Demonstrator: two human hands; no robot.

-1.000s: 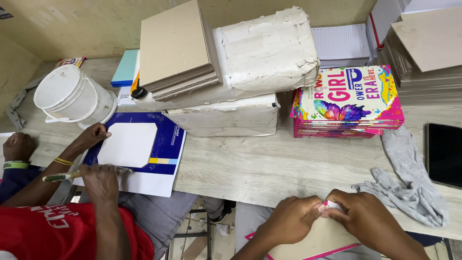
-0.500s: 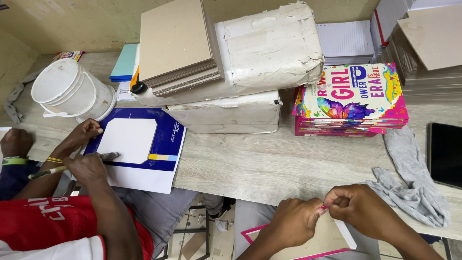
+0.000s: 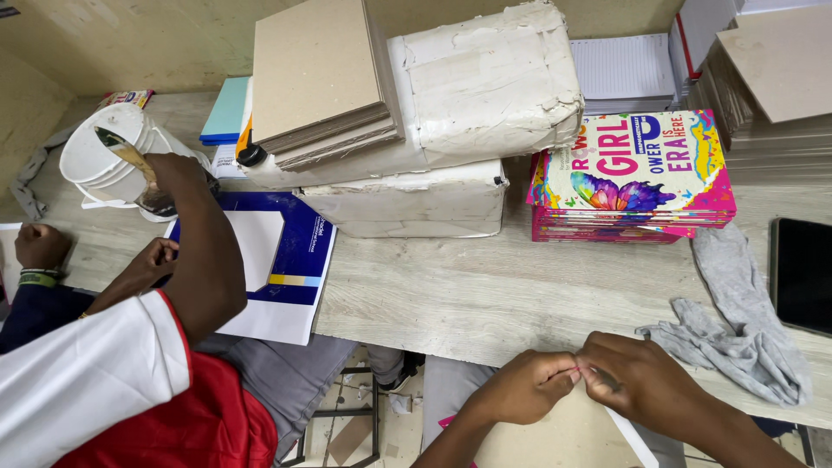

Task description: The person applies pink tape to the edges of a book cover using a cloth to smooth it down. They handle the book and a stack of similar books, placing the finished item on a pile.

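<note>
A: State of my left hand (image 3: 527, 388)?

B: Fingers curled in, tips pressed together in a pinch. It meets my right hand (image 3: 637, 381) at the near edge of the bench (image 3: 485, 295); the fingertips of both hands touch.

A: State of my right hand?

B: Also curled, thumb and forefinger pinched shut. Between the two pinches sits a thin pink strip (image 3: 575, 371), mostly hidden by the fingers. I cannot tell what it belongs to.

A: Where is the work piece?

B: A tan board (image 3: 555, 433) with a pink edge lies below my hands, off the bench and low in view. My wrists cover part of it.

A: Edges near my hands?

B: The near bench edge runs just behind my knuckles. A grey rag (image 3: 737, 321) lies crumpled to the right, near my right hand but not touching it. A dark tablet (image 3: 802, 273) lies beyond the rag, at the right border.

A: Open room?

B: A bare strip of bench extends ahead of my hands up to the white bundles (image 3: 416, 199) and the stack of colourful books (image 3: 633, 173). To the left, a co-worker in a red and white shirt leans over a blue and white cover (image 3: 290, 260); that person's hand (image 3: 169, 178) holds a brush (image 3: 126, 156) at a white bucket (image 3: 108, 165). This zone is well apart from my hands.
</note>
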